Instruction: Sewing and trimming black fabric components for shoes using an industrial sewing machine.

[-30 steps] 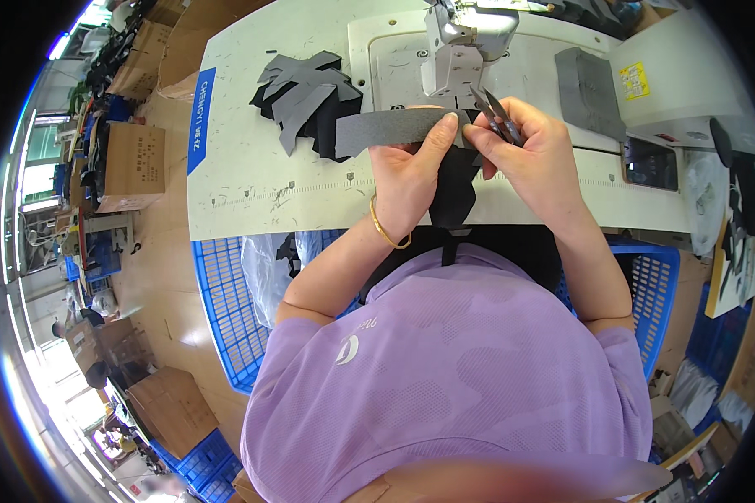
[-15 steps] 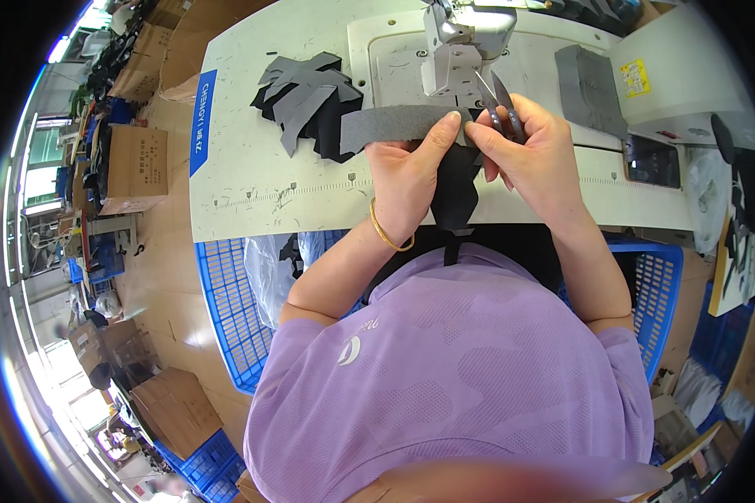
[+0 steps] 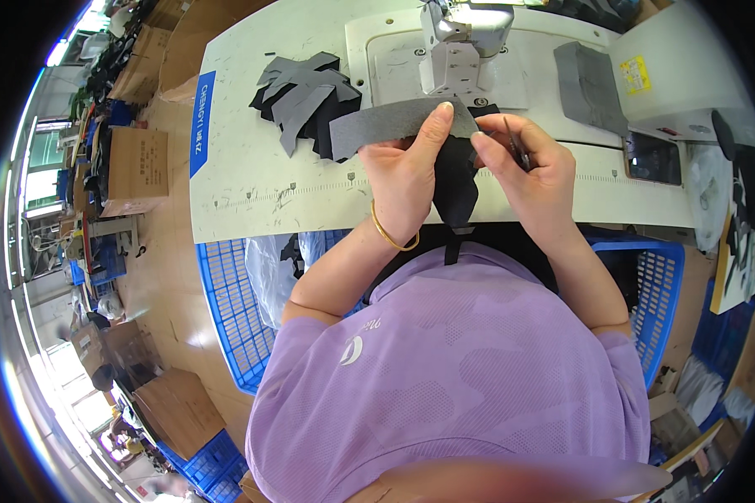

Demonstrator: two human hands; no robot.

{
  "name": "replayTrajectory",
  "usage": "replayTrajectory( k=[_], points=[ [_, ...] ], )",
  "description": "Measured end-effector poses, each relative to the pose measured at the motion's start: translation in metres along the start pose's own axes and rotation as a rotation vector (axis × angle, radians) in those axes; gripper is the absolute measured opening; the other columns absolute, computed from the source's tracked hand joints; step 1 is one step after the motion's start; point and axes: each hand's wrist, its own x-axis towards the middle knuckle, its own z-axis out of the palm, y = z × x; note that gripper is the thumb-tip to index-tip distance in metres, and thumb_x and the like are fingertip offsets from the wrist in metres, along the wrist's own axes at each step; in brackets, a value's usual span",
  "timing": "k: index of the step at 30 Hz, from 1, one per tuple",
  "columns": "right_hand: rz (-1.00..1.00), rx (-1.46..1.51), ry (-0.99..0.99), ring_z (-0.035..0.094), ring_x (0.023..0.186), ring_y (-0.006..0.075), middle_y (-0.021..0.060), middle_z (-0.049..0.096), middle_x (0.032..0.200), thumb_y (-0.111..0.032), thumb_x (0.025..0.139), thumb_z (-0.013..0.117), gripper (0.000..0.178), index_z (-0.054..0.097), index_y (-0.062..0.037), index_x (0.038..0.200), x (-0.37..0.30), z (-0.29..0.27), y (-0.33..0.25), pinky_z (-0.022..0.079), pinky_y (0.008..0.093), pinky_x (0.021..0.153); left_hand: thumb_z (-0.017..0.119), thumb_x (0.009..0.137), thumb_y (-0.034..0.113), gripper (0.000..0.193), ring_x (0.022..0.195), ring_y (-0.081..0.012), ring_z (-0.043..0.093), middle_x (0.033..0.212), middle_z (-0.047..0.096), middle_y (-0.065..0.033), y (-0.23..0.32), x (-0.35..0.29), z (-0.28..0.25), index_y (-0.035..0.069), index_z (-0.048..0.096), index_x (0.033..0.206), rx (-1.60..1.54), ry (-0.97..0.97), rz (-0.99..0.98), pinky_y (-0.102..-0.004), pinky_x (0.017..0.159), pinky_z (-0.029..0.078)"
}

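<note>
My left hand (image 3: pixel 401 180) is closed on a grey fabric piece (image 3: pixel 369 128), its thumb pressed on top. The strip stretches leftward past the fingers, while a black fabric part (image 3: pixel 455 189) hangs below it between my hands. In my right hand (image 3: pixel 535 176) is a pair of small dark thread snips (image 3: pixel 514 142), held against the palm with the blades pointing up. The thumb and index finger of that hand are at the strip's right end; whether they pinch it is hard to see. Just beyond both hands stands the sewing machine head (image 3: pixel 457 63).
Grey and black cut fabric pieces (image 3: pixel 310 96) lie piled at the left of the white table (image 3: pixel 252 214). Right of the machine are another grey piece (image 3: pixel 591 88) and a phone (image 3: pixel 653 159). Blue baskets (image 3: pixel 231 293) stand below the table edge on both sides of me.
The snips have turned in my right hand, from blades spread and visible to nearly edge-on. My left hand and the fabric have shifted slightly left.
</note>
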Motion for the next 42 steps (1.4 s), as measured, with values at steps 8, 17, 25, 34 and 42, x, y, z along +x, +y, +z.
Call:
replayTrajectory(
  k=[8,17,25,34,42],
  points=[
    [-0.029,-0.069,-0.016,0.052,0.054,0.004,0.0019,0.061,0.061,-0.016,0.092,0.064,0.016,0.065,-0.0005,0.089,0.002,-0.001,-0.01,0.04,0.0205,0.051,0.067,0.091,0.012,0.011,0.073,-0.0071,0.058,0.085,0.066,-0.0024,0.005,-0.005,0.003,0.001,0.064,0.091,-0.09,-0.024,-0.016,-0.0219,0.064,0.047],
    [-0.08,-0.035,0.017,0.049,0.051,0.0027,-0.0002,0.056,0.057,-0.015,0.092,0.064,0.017,0.063,-0.0011,0.083,0.003,0.001,-0.009,0.038,0.0203,0.048,0.063,0.094,0.013,0.012,0.068,-0.008,0.059,0.083,0.066,-0.0043,0.013,-0.007,0.007,0.002,0.062,0.09,-0.169,-0.045,-0.173,-0.0215,0.059,0.047],
    [-0.058,0.044,0.061,0.052,0.053,0.0025,0.0004,0.059,0.058,-0.014,0.09,0.064,0.015,0.064,-0.0005,0.083,0.01,0.007,-0.011,0.039,0.0199,0.049,0.065,0.092,0.012,0.011,0.068,-0.0072,0.059,0.081,0.066,-0.0031,0.016,0.005,0.001,0.002,0.064,0.088,-0.102,-0.077,-0.092,-0.0219,0.059,0.047],
    [0.042,0.041,0.079,0.055,0.055,0.0029,0.0001,0.061,0.058,-0.019,0.089,0.063,0.019,0.064,-0.0017,0.081,0.044,0.014,-0.03,0.041,0.0205,0.05,0.073,0.084,0.009,0.013,0.063,-0.0092,0.059,0.079,0.066,-0.005,0.038,0.047,0.003,-0.004,0.068,0.084,-0.088,-0.008,-0.185,-0.0229,0.053,0.046],
    [0.042,0.156,0.145,0.051,0.053,0.0019,-0.0009,0.062,0.059,-0.018,0.089,0.062,0.019,0.064,-0.0021,0.078,0.064,0.019,-0.029,0.038,0.0206,0.049,0.072,0.082,0.002,0.012,0.067,-0.0143,0.064,0.082,0.068,-0.0105,0.051,0.079,0.013,-0.008,0.068,0.087,-0.094,-0.073,-0.151,-0.0268,0.057,0.053]
  ],
)
